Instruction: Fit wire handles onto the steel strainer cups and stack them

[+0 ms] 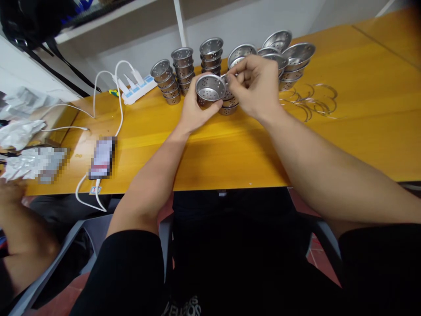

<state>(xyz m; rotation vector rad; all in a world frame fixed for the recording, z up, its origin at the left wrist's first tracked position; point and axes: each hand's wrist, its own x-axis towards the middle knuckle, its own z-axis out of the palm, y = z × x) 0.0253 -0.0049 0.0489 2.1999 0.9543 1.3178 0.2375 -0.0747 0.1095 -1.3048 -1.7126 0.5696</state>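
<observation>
My left hand point(194, 107) is wrapped round a perforated metal cup point(210, 90), its open rim facing up toward me. Close to that rim on the right, my right hand point(255, 83) is closed in a pinch; whatever lies between its fingertips is too small to make out. A short stack of similar cups point(228, 109) stands just behind and below the two hands, partly hidden by them. To the right of my right forearm, several thin curved metal wires point(315, 103) lie in a loose pile on the table.
Stacks of perforated cups point(171, 94) line the back, with wider ones point(297, 57) at right. A white power strip point(140, 90) with cables and a charging phone point(102, 158) are on the left of the yellow table point(210, 162). Another person's arm point(26, 219) is at far left.
</observation>
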